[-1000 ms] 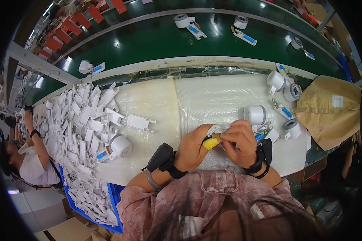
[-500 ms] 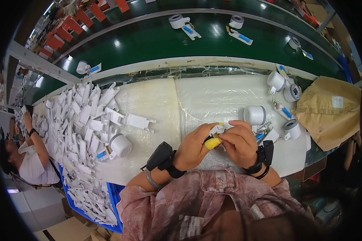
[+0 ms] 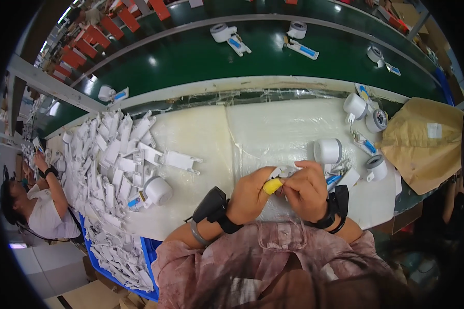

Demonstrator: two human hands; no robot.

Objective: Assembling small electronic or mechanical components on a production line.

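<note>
Head view: left hand (image 3: 248, 196) and right hand (image 3: 308, 193) curl nearly closed, pinching 1 white part (image 3: 279, 172) between them, near side, right of the casing pile (image 3: 113, 153); slack fingertips could drop it.

No readable lettering or numbers

2 curled hands (image 3: 250, 196) close together

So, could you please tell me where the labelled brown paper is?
The brown paper is at the head view's far right, beside the white round housings.
</note>
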